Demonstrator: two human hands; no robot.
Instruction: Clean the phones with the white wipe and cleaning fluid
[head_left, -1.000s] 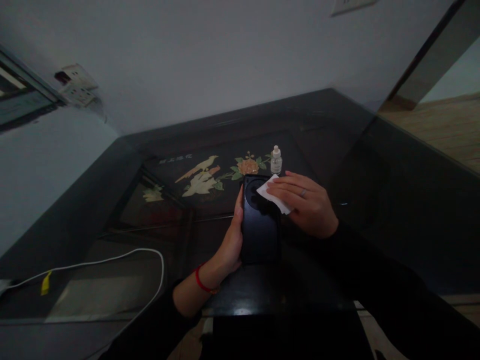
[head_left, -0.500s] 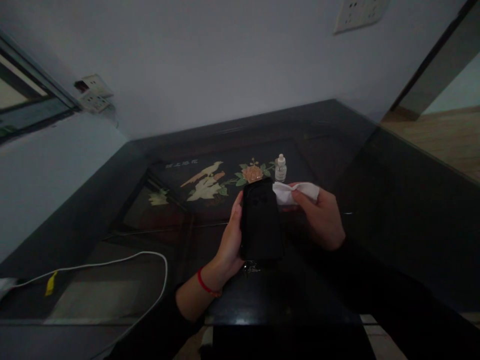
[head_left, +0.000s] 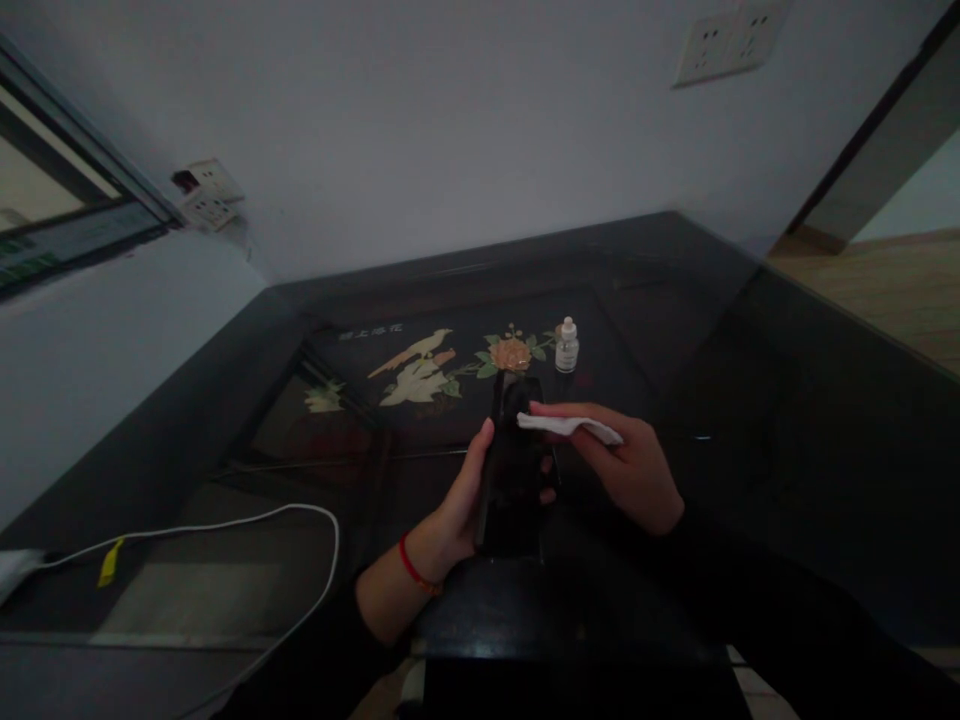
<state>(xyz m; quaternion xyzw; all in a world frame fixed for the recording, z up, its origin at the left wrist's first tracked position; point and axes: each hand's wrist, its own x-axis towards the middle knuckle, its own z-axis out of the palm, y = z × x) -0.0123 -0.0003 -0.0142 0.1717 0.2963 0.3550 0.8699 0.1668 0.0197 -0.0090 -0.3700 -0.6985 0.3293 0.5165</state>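
Note:
A black smartphone is held tilted above the dark table by my left hand, thumb along its left edge and fingertips showing at the right edge. A red bracelet circles that wrist. My right hand pinches a folded white tissue, whose left end lies over the upper part of the phone; whether it presses on the surface I cannot tell. Just beyond, a small white-capped dropper bottle stands upright on the table.
The glossy dark table bears a bird-and-flower picture. A white cable with a yellow tag curves across the left side. Wall sockets are at upper right, others by the window.
The phone has been turned and tilted in my left hand. My right hand has brought the tissue leftward from beside the phone to over its upper part.

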